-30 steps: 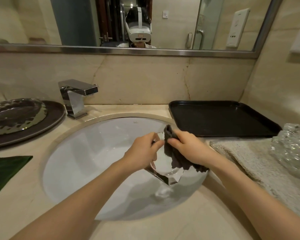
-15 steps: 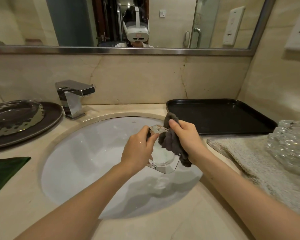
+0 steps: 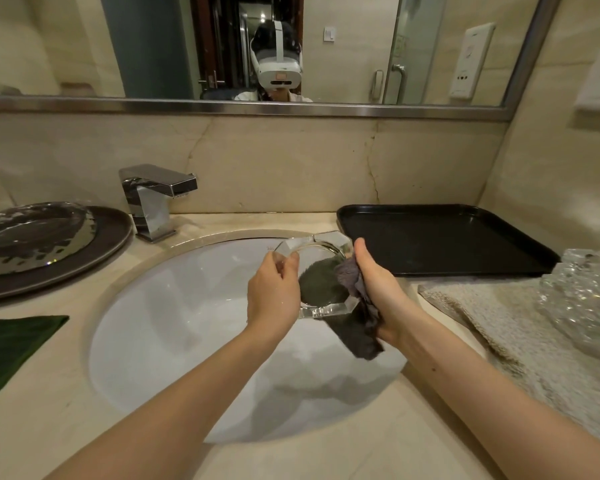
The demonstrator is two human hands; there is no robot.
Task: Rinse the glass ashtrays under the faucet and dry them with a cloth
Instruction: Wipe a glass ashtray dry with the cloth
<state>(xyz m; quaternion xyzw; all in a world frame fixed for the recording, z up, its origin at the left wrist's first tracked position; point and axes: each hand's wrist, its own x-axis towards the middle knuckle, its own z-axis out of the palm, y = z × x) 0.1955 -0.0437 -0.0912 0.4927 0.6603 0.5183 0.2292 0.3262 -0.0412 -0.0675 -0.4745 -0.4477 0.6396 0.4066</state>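
A clear glass ashtray (image 3: 321,249) is held tilted over the white sink basin (image 3: 174,323). My left hand (image 3: 272,289) grips its left rim. My right hand (image 3: 378,282) holds a dark grey cloth (image 3: 355,323) against the ashtray's right side, thumb pointing up; the cloth shows through the glass and hangs below it. The chrome faucet (image 3: 153,199) stands at the back left of the basin, no water running. More glass ashtrays (image 3: 582,289) are piled at the right edge.
A black tray (image 3: 440,237) lies behind my right hand. A beige towel (image 3: 506,323) covers the counter on the right. A dark round plate with a glass dish (image 3: 32,233) sits at the left, a green cloth (image 3: 11,344) in front of it.
The ashtray has been turned and raised toward the back of the basin. My right hand has shifted the cloth from the top rim to behind and under the glass.
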